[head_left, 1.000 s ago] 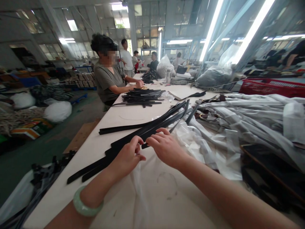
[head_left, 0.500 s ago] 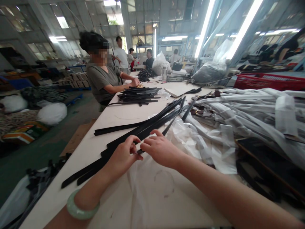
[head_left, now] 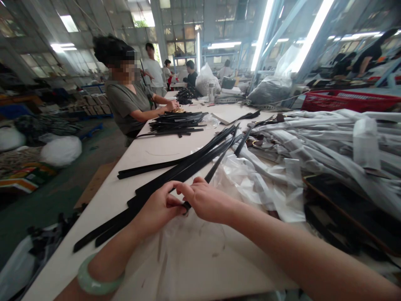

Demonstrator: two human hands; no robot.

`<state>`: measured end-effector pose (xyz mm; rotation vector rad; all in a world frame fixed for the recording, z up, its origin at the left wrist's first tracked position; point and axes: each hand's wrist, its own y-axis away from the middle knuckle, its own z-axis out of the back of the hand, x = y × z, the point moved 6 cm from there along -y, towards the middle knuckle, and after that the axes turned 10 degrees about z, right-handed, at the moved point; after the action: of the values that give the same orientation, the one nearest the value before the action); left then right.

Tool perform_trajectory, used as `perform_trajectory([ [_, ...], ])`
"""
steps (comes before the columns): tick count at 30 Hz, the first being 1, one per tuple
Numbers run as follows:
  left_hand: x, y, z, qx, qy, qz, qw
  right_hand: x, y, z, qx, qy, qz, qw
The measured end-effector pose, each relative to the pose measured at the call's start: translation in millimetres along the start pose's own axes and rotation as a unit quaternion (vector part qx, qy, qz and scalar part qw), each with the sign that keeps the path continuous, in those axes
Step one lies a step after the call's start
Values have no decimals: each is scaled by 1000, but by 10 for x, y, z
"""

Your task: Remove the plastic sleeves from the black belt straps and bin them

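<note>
Both hands meet over the near part of the pale table (head_left: 200, 267), closed on the end of one black strap (head_left: 216, 167). Thumb and fingers of my left hand (head_left: 161, 207) pinch the strap's near tip, where something small sits that I cannot make out. My right hand (head_left: 208, 200) grips the same strap just beside it, its fingers bent over the top. From there the strap runs away toward the far right. More long black straps (head_left: 178, 173) lie in a loose bundle left of and beyond my hands. Clear plastic film hangs below the fingers.
White-wrapped straps (head_left: 313, 138) heap up on the right, beside crumpled clear plastic (head_left: 247, 179). A red basket (head_left: 347, 101) stands behind them. Across the table a co-worker (head_left: 128, 98) handles small gold-coloured pieces by a pile of black straps (head_left: 177, 122). The table's left edge drops to the floor.
The fingers have drawn closer together around the strap's end, and the right hand now overlaps the left fingertips. The whole view has shifted slightly; the strap bundle lies as before.
</note>
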<state>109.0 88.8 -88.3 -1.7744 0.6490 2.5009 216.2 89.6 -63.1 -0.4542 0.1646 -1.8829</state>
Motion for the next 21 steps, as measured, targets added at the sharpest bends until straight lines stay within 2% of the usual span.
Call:
perform_trajectory([
  [3, 20, -14, -55, 30, 49, 29, 998, -14, 15, 38, -8, 11, 20, 1000],
  [6, 23, -3, 3, 16, 15, 53, 998, -326, 133, 177, -33, 86, -42, 995],
  [9, 40, 6, 72, 11, -6, 52, 999, -590, 228, 251, -11, 120, -97, 988],
  [11, 66, 4, 80, 15, -1, 51, 999, -554, 207, 249, -12, 110, -90, 990],
  [16, 78, 8, 25, 31, 32, 45, 998, -143, 75, 136, -18, 98, -4, 995],
  [18, 61, 13, 32, 24, 27, 45, 998, -190, 96, 146, -18, 108, -17, 994],
  [21, 50, 13, 65, 0, 15, 52, 999, -435, 178, 247, -31, 135, -89, 986],
])
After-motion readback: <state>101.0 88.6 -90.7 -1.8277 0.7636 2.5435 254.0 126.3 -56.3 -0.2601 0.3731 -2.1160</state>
